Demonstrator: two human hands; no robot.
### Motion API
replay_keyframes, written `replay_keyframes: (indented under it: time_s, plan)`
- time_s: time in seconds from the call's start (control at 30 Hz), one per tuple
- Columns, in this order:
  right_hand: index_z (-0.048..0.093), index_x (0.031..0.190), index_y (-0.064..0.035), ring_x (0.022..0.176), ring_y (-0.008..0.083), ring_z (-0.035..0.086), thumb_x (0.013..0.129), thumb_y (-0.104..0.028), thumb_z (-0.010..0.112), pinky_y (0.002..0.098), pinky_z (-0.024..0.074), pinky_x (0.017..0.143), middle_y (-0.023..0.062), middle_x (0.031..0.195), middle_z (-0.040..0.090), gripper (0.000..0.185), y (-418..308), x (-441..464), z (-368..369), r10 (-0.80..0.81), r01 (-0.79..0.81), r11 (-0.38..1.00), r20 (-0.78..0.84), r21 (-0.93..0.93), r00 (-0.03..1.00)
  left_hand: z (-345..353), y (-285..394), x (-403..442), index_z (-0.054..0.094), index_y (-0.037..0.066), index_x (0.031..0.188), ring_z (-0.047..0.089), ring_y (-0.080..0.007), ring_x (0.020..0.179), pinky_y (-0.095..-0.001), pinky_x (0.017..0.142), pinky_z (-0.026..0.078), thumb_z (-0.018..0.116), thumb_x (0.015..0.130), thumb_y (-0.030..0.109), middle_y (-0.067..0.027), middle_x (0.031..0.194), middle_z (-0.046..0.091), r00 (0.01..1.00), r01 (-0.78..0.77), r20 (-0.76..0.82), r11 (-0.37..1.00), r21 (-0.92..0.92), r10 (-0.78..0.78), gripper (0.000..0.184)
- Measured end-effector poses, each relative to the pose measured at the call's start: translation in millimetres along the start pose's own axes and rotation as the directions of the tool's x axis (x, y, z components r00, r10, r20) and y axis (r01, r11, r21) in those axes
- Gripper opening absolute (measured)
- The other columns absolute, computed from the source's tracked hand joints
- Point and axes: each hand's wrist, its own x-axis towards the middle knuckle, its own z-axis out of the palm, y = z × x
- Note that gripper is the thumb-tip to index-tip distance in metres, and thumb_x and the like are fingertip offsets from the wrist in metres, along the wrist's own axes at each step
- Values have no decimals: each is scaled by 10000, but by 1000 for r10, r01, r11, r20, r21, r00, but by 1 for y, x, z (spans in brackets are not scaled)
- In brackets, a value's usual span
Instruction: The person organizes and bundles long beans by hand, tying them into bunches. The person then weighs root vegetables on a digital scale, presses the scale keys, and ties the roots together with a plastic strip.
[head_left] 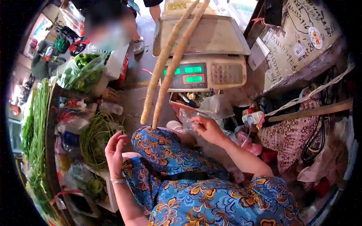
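Two long brown Chinese yams (172, 73) lie aslant across a digital scale (226, 75). Their upper parts rest on its metal pan (222, 41), and their lower ends jut out past the display toward my lap. My left hand (115, 151) is raised left of my knee, fingers loosely bent and apart, with nothing in it. Beside it is a coil of long green beans (96, 141). My right hand (208, 129) hovers right of the yams' lower ends, fingers loosely spread. Clear plastic bags (185, 116) are just beyond its fingertips; whether they touch I cannot tell.
A person (117, 56) is at the upper left, by bagged leafy greens (83, 69). Long green stalks (37, 128) line the left edge. Under the scale sits a box of small items (192, 98). Right are a written-on board (294, 45), a pole (313, 110) and patterned cloth (288, 137).
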Motion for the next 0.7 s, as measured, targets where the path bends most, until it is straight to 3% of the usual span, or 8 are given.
replay_keyframes:
  time_s: [0.1, 0.17, 0.27, 0.37, 0.4, 0.53, 0.63, 0.7]
  plan:
    - [623, 1126, -75, 723, 91, 595, 934, -100, 579, 272, 494, 674, 45, 812, 649, 199, -2, 2, 0, 18, -18, 998, 6, 59, 1000, 19, 19, 17, 539, 26, 1312, 621, -156, 994, -282, 865, 496, 528, 996, 208, -103, 1139, 660, 998, 23, 58, 994, -110, -17, 365]
    - [621, 1165, -65, 900, 134, 636, 930, -129, 606, 289, 502, 805, 84, 1007, 681, 244, -7, 3, -1, 65, -72, 988, 58, 133, 996, 36, 34, 29, 456, 53, 1395, 614, -174, 1027, -323, 890, 488, 478, 1011, 330, -113, 1208, 626, 987, 99, 151, 933, -346, -48, 473]
    - [617, 1212, -70, 1085, 183, 609, 922, -165, 635, 316, 465, 940, 104, 1171, 657, 305, 0, 3, 4, -55, 53, 995, 30, 79, 998, 55, 47, 50, 365, 75, 1457, 597, -204, 1078, -369, 922, 473, 439, 1004, 444, -131, 1273, 583, 946, 226, 314, 857, -462, -80, 589]
    - [615, 1234, -77, 1182, 203, 565, 910, -186, 662, 332, 427, 1000, 111, 1246, 628, 345, -20, 1, -2, -60, 60, 998, 20, 30, 998, 74, 53, 66, 327, 80, 1478, 583, -235, 1109, -399, 939, 460, 432, 988, 503, -146, 1297, 564, 891, 296, 450, 831, -472, -62, 655]
    - [615, 1234, -77, 1182, 203, 565, 910, -186, 662, 332, 427, 1000, 111, 1246, 628, 345, -23, 1, -3, -76, 75, 997, 26, 27, 997, 82, 59, 68, 349, 108, 1470, 579, -256, 1154, -390, 925, 482, 366, 998, 540, -140, 1300, 572, 870, 307, 492, 817, -487, -33, 641]
    - [609, 1250, -65, 1161, 176, 571, 913, -239, 678, 318, 439, 984, 90, 1235, 641, 385, 0, -3, 1, 141, -150, 985, 106, 82, 984, 96, 75, 67, 389, 88, 1443, 578, -219, 1119, -358, 922, 480, 388, 1005, 482, -96, 1284, 579, 853, 287, 522, 852, -437, -19, 589]
    - [611, 1243, -52, 1109, 135, 585, 932, -241, 659, 283, 452, 951, 56, 1181, 660, 368, 33, 0, 8, 110, -132, 977, 138, 165, 984, 95, 65, 72, 440, 65, 1406, 571, -185, 1089, -333, 921, 475, 462, 990, 377, -75, 1259, 578, 825, 283, 564, 841, -462, 32, 521]
    - [612, 1240, -48, 1075, 124, 597, 934, -228, 656, 275, 461, 932, 46, 1159, 665, 358, 28, 5, 8, 104, -132, 980, 184, 148, 977, 92, 83, 62, 339, 40, 1459, 590, -150, 1096, -309, 874, 515, 447, 1008, 432, -73, 1273, 571, 837, 99, 533, 924, -369, 123, 608]
